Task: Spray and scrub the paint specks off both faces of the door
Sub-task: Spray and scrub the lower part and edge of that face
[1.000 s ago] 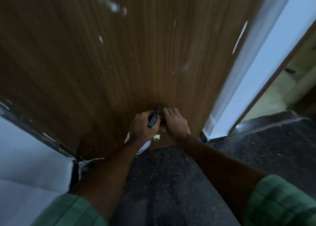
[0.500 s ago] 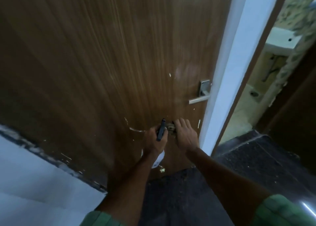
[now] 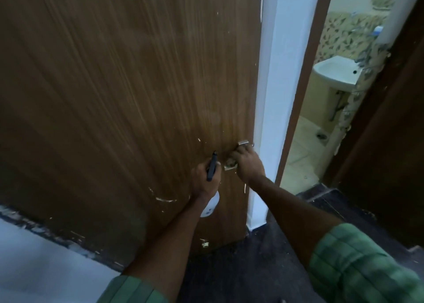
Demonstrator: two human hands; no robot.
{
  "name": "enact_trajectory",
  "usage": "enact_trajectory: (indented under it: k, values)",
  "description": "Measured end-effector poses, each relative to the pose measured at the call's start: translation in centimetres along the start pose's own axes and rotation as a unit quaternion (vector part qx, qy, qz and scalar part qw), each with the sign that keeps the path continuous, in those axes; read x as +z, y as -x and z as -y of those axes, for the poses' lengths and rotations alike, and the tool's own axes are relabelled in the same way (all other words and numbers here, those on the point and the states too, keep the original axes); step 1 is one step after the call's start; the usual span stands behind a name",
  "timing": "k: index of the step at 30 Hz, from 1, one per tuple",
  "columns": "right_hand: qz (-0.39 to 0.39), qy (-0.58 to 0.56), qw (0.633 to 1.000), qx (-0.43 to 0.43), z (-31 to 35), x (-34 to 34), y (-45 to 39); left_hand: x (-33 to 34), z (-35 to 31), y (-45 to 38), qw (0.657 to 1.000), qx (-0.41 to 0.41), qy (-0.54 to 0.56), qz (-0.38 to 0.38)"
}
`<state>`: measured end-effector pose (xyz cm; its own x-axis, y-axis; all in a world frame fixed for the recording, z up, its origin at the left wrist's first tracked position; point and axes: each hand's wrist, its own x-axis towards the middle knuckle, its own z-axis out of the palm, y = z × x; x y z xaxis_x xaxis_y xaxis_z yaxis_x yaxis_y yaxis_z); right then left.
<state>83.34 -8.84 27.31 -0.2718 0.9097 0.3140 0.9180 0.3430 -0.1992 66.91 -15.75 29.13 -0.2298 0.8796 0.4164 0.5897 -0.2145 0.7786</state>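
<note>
left hand point(image 3: 206, 178) grip wraps spray bottle point(image 3: 210, 205) | right hand point(image 3: 249, 167) grip presses scrub pad point(image 3: 230, 164) on door point(image 3: 126, 96)

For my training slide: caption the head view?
Left hand grips spray bottle; right hand scrubs wooden door beside its handle.

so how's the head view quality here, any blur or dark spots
Head view: the wooden door shows streaky motion blur across its left half; the left hand on the spray bottle and the right hand with the scrub pad are fairly sharp but dim; the sink beyond the doorway is brightest; wide-angle distortion tilts the white frame.
</note>
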Motion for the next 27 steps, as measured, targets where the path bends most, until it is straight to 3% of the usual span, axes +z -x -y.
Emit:
enact_trajectory:
  k: [4, 8, 11, 17, 22, 25, 27]
  values:
    - [0.044, -0.01, 0.998, -0.038, 1.0, 3.1, -0.1, 2.5, 0.4, -1.2, 0.998, -0.006, -0.042, -0.041]
    - [0.035, 0.067, 0.974, -0.214, -0.7, 4.0, -0.4, 4.6, 0.7, -1.8, 0.995, -0.006, -0.095, -0.032]
    - [0.008, 0.11, 0.955, -0.277, -4.8, 4.2, -0.6, 4.9, 0.0, -2.0, 0.995, 0.002, -0.097, -0.031]
    - [0.028, -0.01, 0.987, -0.158, -1.0, 3.4, 2.4, 4.8, -1.7, -1.8, 0.993, -0.025, -0.093, -0.066]
    - [-0.037, -0.113, 0.952, -0.282, -4.6, 2.5, 2.7, 5.0, -2.2, -0.2, 0.993, -0.028, -0.092, -0.069]
    - [-0.011, -0.252, 0.944, -0.213, -5.1, 1.1, 3.7, 5.3, -3.2, 1.5, 0.994, -0.04, -0.088, -0.059]
    - [-0.033, -0.308, 0.938, -0.156, -4.8, 0.9, 5.3, 5.3, -3.8, 2.9, 0.995, -0.057, -0.061, -0.05]
